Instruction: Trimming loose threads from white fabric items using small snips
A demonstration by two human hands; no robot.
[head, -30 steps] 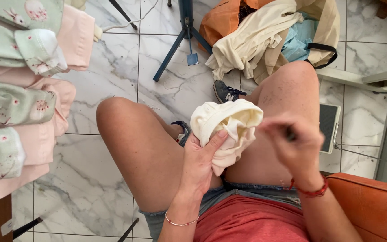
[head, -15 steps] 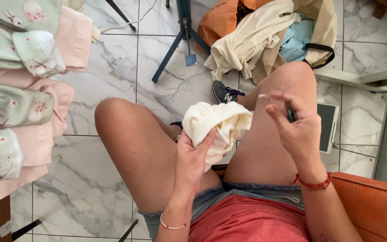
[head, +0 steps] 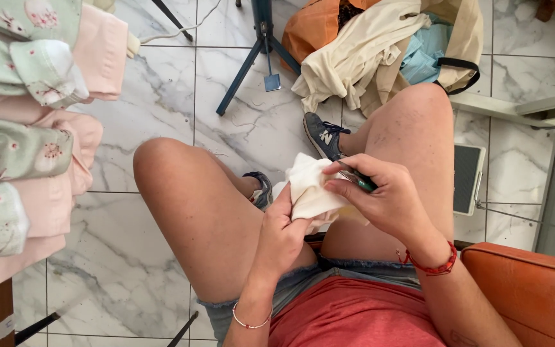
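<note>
Gripping cloth (head: 308, 189) — tool (head: 358, 180) perhaps scissors

Cream cloth (head: 306, 186) showed plain; folded garments (head: 27, 135) were mint floral and pink; floor (head: 162, 83) was grey-veined white marble.

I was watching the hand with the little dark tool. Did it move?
Yes. The right hand with the dark tool moved left, off the raised knee, onto the white cloth in the left hand.

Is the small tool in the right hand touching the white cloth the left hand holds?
Cannot tell. In the head view the right hand pinches a small dark tool directly over the white cloth gripped by the left hand, but the tip is hidden.
</note>
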